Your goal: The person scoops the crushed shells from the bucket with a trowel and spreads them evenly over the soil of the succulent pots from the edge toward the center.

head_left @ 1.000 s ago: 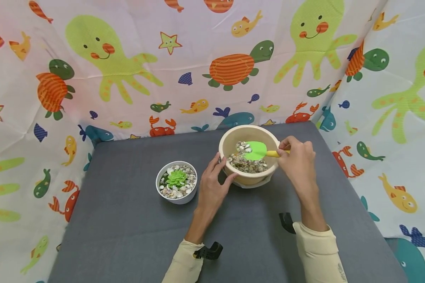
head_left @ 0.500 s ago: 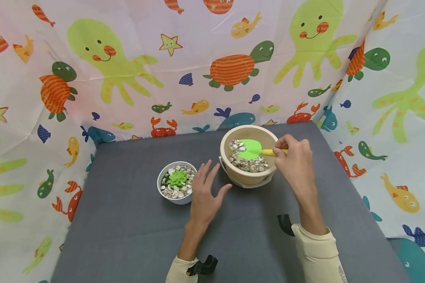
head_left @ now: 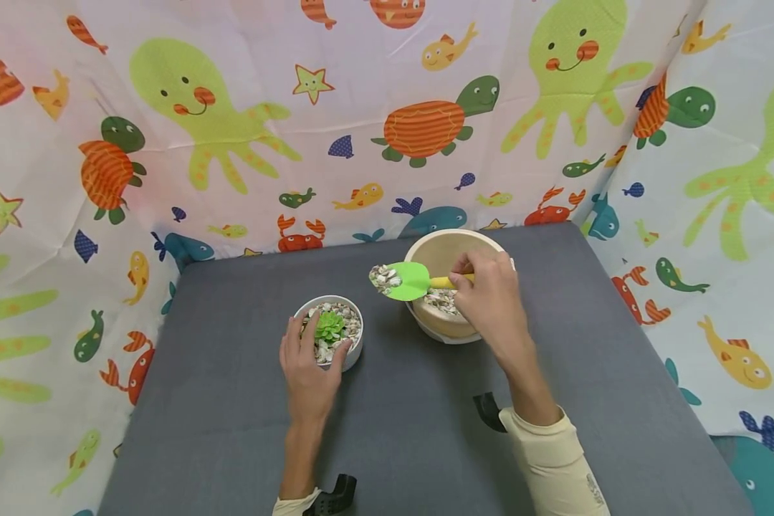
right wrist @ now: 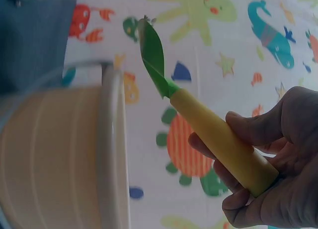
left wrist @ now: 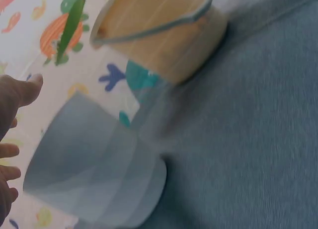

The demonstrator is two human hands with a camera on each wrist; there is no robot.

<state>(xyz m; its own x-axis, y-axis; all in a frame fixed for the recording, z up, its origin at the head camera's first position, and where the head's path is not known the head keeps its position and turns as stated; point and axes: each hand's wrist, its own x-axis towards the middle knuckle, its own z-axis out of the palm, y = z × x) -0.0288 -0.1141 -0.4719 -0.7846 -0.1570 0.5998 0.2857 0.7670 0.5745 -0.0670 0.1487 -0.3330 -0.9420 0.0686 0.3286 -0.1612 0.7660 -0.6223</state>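
Observation:
My right hand (head_left: 495,301) pinches the yellow handle (right wrist: 221,137) of a toy trowel with a green blade (head_left: 416,281). The blade carries small shells and pebbles (head_left: 385,278) at its tip, past the left rim of a cream bucket (head_left: 453,326). More pebbles (head_left: 443,300) lie inside the bucket, partly hidden by the hand. With fingers spread, my left hand (head_left: 309,380) is over the near left side of a white pot (head_left: 353,352). In the left wrist view its fingertips look apart from the pot. A green succulent (head_left: 329,326) stands among shells in the pot.
Everything stands on a grey cloth-covered table (head_left: 413,430). A sea-animal curtain (head_left: 245,115) rises along the back and both sides. A thin bucket handle (left wrist: 164,26) hangs across the bucket's outside.
My left hand has let go of the bucket and moved left to the white pot. The loaded trowel has come up out of the bucket and shifted left.

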